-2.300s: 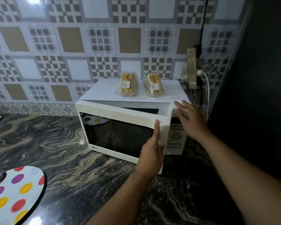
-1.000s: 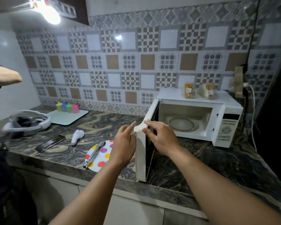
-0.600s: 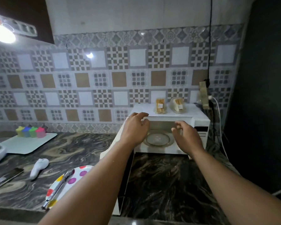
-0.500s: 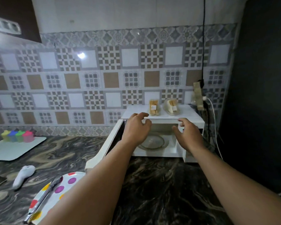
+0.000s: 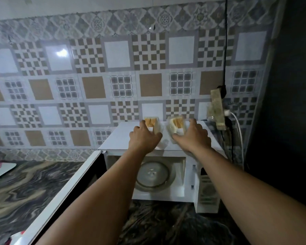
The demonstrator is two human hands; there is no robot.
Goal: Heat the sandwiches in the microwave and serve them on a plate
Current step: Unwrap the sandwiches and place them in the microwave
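- Patterned tiled wall (image 5: 95, 71) behind a white microwave (image 5: 124, 137), door (image 5: 64, 188) open.
- Left hand (image 5: 143, 138) wraps the left clear-packed sandwich (image 5: 153, 123) at twelve o'clock on top.
- Right hand (image 5: 193, 137) wraps the right clear-packed sandwich (image 5: 177, 124).

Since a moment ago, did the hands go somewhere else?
Yes. Both hands moved up from the microwave opening's front edge onto its top: left hand on the left sandwich pack, right hand on the right pack.

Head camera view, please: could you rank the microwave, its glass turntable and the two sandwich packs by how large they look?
1. Microwave
2. Glass turntable
3. Left sandwich pack and right sandwich pack: alike, both partly hidden by hands, so unranked.
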